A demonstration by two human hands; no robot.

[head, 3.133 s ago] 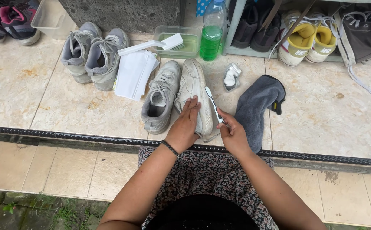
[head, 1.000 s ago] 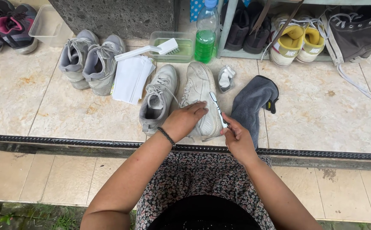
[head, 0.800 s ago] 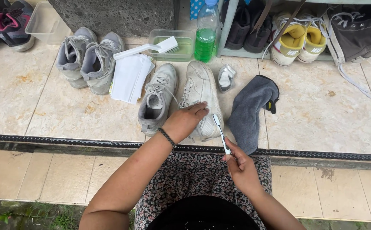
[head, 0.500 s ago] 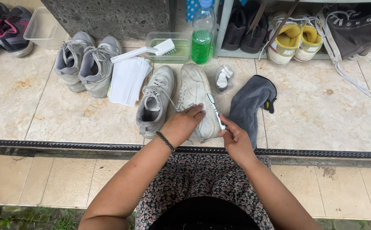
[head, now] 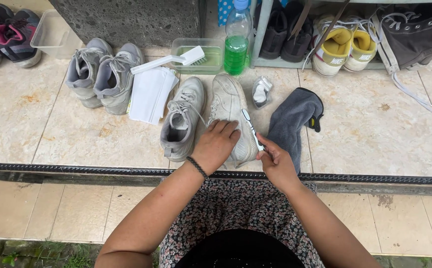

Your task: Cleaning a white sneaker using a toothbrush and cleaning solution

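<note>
We are pinning the sneaker flat on the near tile with our left hand while our right hand, fingers closed on the toothbrush, is scrubbing its right edge; grime remaining, its mate untouched.

Soft, even daylight is filling the scene, casting only faint shadows under the shoes and beside the grey cloth. The pale tiles are showing mild sheen without harsh glare. Focus is staying sharp throughout, and straight lines are bowing slightly near the edges.
</note>
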